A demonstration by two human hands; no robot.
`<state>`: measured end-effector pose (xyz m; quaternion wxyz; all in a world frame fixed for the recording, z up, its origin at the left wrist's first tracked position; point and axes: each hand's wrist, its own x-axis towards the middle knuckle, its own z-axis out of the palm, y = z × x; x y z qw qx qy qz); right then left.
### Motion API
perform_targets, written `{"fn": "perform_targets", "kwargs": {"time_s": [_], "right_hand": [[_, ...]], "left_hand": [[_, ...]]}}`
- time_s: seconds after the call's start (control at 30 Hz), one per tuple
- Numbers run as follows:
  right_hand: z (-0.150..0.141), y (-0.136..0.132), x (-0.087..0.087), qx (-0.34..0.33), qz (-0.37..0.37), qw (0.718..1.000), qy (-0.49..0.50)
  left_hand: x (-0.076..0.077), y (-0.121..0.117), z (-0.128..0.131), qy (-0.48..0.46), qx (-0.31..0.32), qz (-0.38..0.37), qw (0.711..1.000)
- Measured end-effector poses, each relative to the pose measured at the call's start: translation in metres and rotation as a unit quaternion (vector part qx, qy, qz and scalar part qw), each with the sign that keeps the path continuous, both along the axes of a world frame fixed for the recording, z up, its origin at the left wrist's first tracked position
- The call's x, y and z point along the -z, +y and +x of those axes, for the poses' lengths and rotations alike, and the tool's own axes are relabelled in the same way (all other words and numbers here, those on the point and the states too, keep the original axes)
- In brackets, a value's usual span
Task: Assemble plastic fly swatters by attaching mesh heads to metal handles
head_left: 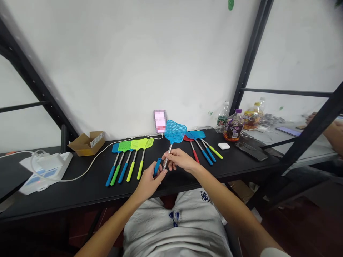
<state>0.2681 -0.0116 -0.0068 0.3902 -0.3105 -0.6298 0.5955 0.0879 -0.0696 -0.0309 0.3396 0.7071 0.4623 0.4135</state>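
In front of me, above the table's front part, I hold a blue fly swatter (175,132) with its mesh head up. My right hand (179,159) pinches its thin metal rod. A separate blue handle sleeve (157,166) with an open top end is in my closed left hand (150,181). The rod's lower end reaches to the left fingertips; whether they grip it too I cannot tell. To the left lies a row of several swatters (130,162) in blue, green and yellow-green. Red, blue and yellow-green-handled swatters (204,151) lie to the right.
A phone (160,121) on a cable leans on the wall behind. On the black table (88,192) are an open cardboard box (88,144), a white power strip (50,167), a white earphone case (223,146), a dark phone (251,151) and drink bottles (233,125).
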Motion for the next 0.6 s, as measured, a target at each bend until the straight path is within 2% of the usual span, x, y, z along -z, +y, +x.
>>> {"fn": "perform_targets", "kwargs": {"time_s": [0.2, 0.33, 0.5, 0.6], "right_hand": [[0.003, 0.002, -0.001, 0.004, -0.020, 1.000, -0.004], [0.009, 0.008, -0.003, 0.088, -0.059, 0.994, 0.041], [0.022, 0.022, -0.002, 0.205, -0.091, 0.963, 0.150], [0.027, 0.027, 0.000, 0.235, -0.087, 0.947, 0.199]], "left_hand": [[0.001, 0.001, 0.000, 0.065, 0.011, 0.052, 0.996], [0.001, 0.001, -0.001, 0.086, 0.010, 0.064, 0.994], [0.002, 0.000, -0.002, 0.086, 0.013, 0.066, 0.994], [0.004, 0.001, -0.003, 0.080, 0.020, 0.057, 0.995]]}}
